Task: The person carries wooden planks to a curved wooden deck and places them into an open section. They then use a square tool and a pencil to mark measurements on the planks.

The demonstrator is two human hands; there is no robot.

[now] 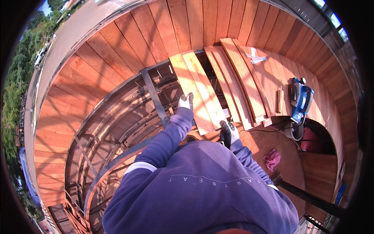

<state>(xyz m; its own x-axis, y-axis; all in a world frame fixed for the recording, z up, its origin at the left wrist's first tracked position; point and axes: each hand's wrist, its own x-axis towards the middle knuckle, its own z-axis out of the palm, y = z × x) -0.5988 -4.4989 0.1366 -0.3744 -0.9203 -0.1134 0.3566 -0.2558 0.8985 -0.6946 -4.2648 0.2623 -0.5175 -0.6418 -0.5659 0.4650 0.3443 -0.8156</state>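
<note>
My left hand (185,102), in a white and black glove, grips the left edge of a pale wooden plank (183,74). That plank lies beside a second pale plank (200,82), both laid over the dark gap in the curved deck. My right hand (228,132), also gloved, has its fingers curled at the near end of the right plank. Just right of these, several reddish planks (243,82) lie loosely stacked with their ends staggered.
Curved board decking (120,39) surrounds an open metal frame (154,97). At the right sit a blue power planer (302,99), a short wooden piece (279,101), a grey bucket (294,130) and a red object (311,138) in an opening. A pink cloth (272,160) lies near a black pole (304,195).
</note>
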